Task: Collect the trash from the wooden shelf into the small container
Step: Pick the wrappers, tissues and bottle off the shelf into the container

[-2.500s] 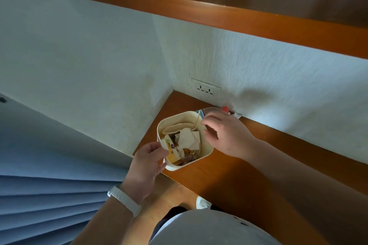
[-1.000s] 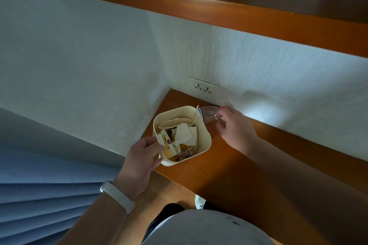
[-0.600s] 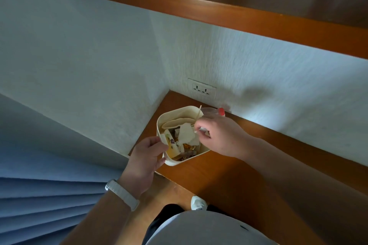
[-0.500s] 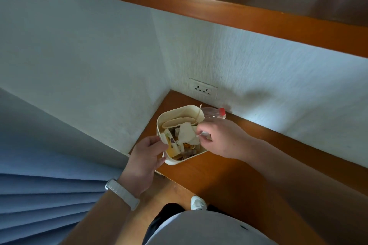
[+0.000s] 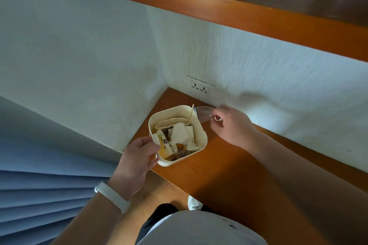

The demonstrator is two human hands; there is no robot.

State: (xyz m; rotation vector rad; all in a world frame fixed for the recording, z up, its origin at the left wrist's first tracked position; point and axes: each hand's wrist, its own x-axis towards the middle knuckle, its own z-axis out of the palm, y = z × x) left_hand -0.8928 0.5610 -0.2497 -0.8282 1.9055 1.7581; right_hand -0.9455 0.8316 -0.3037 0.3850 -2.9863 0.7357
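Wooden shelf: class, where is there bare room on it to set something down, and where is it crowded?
Bare wood lies on the wooden shelf between the right forearm and the front edge, and in the corner strip below the wall socket. Crowded: the small container, gripped by the left hand, with the right hand holding a clear plastic bottle just behind it.

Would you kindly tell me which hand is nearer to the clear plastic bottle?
Right. The right hand holds the bottle by its end, beside the container's far side; the left hand grips the container's opposite, near corner, apart from the bottle.
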